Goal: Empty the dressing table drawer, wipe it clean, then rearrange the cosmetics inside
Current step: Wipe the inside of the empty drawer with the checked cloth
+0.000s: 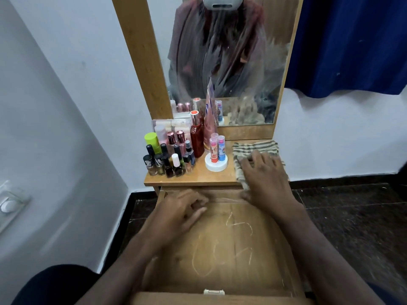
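Observation:
The wooden drawer is pulled out toward me and holds nothing; pale scribbled marks show on its bottom. My right hand lies flat on a striped checked cloth on the right side of the tabletop, fingers spread over it. My left hand hovers over the far left corner of the drawer, fingers loosely curled and holding nothing. The cosmetics stand on the tabletop's left: nail polish bottles, a red bottle, a pink tube and lip balms on a white stand.
A smeared mirror in a wooden frame rises behind the tabletop. A blue curtain hangs at right. White wall with a switch plate at left. Dark tiled floor on both sides.

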`<state>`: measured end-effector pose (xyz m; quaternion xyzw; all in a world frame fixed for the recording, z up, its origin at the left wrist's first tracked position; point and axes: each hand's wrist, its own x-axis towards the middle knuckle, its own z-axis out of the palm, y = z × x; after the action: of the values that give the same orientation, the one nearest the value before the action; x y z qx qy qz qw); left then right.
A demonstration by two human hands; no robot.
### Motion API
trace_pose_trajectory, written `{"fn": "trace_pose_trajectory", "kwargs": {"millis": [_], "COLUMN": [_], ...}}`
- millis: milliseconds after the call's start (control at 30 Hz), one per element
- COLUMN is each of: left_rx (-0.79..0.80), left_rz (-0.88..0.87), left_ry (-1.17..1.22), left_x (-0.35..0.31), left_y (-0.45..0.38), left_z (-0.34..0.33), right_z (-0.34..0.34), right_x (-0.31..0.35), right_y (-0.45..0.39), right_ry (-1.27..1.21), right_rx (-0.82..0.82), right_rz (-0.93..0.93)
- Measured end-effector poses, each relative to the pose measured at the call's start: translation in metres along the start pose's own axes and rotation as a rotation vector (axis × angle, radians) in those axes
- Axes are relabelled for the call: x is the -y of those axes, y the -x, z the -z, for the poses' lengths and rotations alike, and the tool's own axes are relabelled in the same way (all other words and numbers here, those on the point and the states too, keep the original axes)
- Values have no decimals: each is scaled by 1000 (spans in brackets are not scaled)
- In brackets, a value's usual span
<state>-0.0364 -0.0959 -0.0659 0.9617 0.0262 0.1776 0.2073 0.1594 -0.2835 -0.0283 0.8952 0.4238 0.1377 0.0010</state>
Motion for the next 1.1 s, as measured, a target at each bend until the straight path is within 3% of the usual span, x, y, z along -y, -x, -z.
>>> {"fn": "trace_pose_trajectory", "kwargs": {"millis": [100,233,367,500,633,733,867,1000,1033,1100], "left_rx": [158,108,105,68,75,98,38,31,24,24], "left_rz": [32,63,49,37,26,-3,19,5,11,24], "left_ry": [-1,144,210,240,236,232,257,265,269,291], "left_x": [27,36,36,41,47,49,56,52,52,54], "left_y": [17,26,15,6,0,-7,-4,-4,-6,-5], "left_z": [8,4,10,17,8,4,3,-1,0,2], "right_z": [2,4,21,45,31,21,42,46,37,14], "right_x": [-3,-6,10,34,56,61,53,58,64,81], "right_y": [4,21,44,65,71,68,71,72,72,76], "right_ry": [18,-101,-437,-1030,-1689,-1823,-1687,-1110,-971,-657], "right_rx": [5,96,3,-30,250,381,272,45,129,459], "right_rz": [-11,62,-26,-252,-746,-978,-760,-150,-32,135]}}
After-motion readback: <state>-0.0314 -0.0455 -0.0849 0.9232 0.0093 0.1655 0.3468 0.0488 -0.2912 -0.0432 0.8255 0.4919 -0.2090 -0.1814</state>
